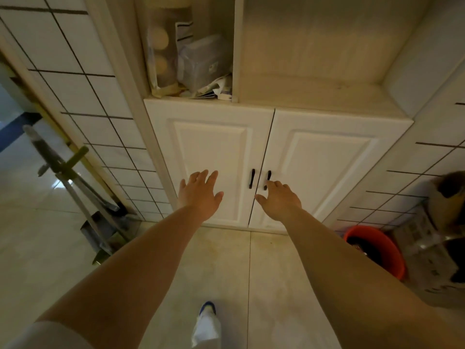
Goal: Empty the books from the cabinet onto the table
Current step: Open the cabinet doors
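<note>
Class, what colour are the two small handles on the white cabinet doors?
Black; the two small handles show best in the head view.

Two bare hands were out in front, a left hand (200, 195) and a right hand (278, 199). The white wooden cabinet (327, 114) had two panelled doors, a left door (211, 152) and a right door (324, 162). Two short black bar handles showed, the left handle (252, 179) and the right handle (268, 177). Above were two open shelf compartments. One round orange plastic bucket (387, 250) stood on the floor. One clear plastic lidded box (203, 62) sat in the left compartment. One blue-and-white shoe (207, 308) was visible.
</note>
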